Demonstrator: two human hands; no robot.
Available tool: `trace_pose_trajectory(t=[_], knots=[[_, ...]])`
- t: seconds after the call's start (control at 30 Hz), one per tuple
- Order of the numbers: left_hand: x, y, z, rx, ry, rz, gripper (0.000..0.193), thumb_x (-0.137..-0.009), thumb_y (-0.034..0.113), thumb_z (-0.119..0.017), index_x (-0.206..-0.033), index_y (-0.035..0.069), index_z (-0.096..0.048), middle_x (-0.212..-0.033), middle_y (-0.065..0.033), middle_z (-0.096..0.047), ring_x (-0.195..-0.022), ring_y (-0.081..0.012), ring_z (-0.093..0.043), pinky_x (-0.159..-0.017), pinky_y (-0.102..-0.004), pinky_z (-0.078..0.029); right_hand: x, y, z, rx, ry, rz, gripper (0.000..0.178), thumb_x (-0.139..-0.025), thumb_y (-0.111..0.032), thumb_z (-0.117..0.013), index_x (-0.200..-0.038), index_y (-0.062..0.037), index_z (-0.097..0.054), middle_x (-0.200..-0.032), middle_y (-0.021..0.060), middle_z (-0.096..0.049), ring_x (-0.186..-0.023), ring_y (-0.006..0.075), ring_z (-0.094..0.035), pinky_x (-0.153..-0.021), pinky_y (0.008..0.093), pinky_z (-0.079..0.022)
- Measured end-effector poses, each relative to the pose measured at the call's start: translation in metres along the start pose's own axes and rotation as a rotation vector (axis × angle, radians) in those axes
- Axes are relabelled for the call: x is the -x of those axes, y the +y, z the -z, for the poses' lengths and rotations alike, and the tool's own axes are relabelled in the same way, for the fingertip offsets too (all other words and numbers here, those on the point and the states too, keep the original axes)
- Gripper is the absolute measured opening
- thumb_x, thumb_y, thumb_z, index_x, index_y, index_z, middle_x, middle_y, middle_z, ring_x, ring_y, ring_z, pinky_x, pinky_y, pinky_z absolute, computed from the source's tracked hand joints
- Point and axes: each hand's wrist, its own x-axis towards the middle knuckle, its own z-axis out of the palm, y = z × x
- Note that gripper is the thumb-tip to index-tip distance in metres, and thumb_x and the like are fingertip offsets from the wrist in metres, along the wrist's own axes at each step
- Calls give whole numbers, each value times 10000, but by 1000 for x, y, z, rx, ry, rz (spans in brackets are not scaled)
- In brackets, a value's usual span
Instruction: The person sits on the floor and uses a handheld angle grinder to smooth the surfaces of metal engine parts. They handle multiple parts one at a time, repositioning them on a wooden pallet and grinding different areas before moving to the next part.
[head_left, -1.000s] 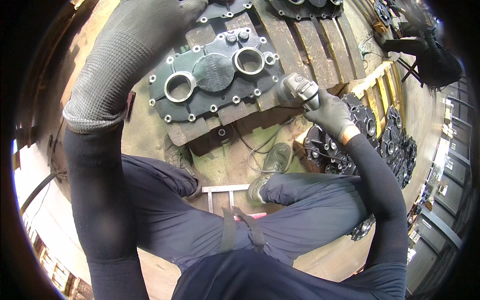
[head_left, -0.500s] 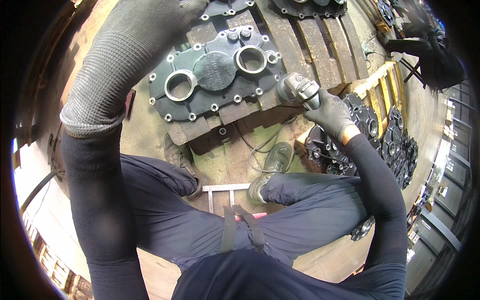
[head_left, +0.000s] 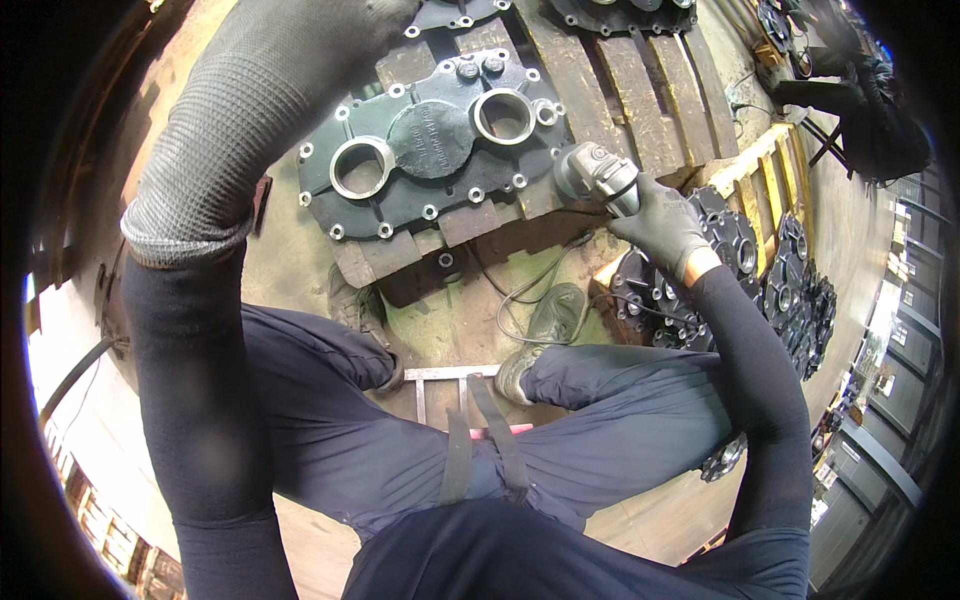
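Note:
My right hand, in a dark grey glove, is wrapped round the body of an angle grinder. The grinder's head is at the right edge of a dark cast metal cover plate; whether they touch I cannot tell. The plate lies flat on a wooden pallet and has two large round openings with bright rims and bolt holes along its edge. Up at the top left, my gloved left hand reaches past the plate's far left side, close to another casting. Its fingers are hidden or outside the view.
Another dark cover lies farther back on the pallet. Several black castings are stacked at the right beside a yellow wooden pallet. A cable runs over the floor near my shoes. Another person is at the upper right.
Hardly anything differs. The straps hanging at my waist have swung apart a little, while both hands and the grinder stay in nearly the same place.

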Motion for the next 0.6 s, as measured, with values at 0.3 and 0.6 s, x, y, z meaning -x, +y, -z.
trace_pose_trajectory(t=[0.3,0.6], knots=[[-5,-4,10,224,-113,86,394,-972,142,-589,-1305,-62,-641,-904,-183,-741,-768,-195,-700,-726,-339,-562,-3,-5,-1,32,6,10,556,-752,-370,-779,-1143,-1,-636,-1070,290,-722,-1034,436,-704,-933,492,-543],[-2,2,3,17,-53,22,438,-982,174,-583,-1358,-50,-605,-912,-181,-736,-791,-208,-705,-732,-343,-570,-1,-4,1,40,-5,-12,574,-740,-363,-790,-1158,4,-646,-1070,266,-734,-1039,408,-717,-941,472,-551]])
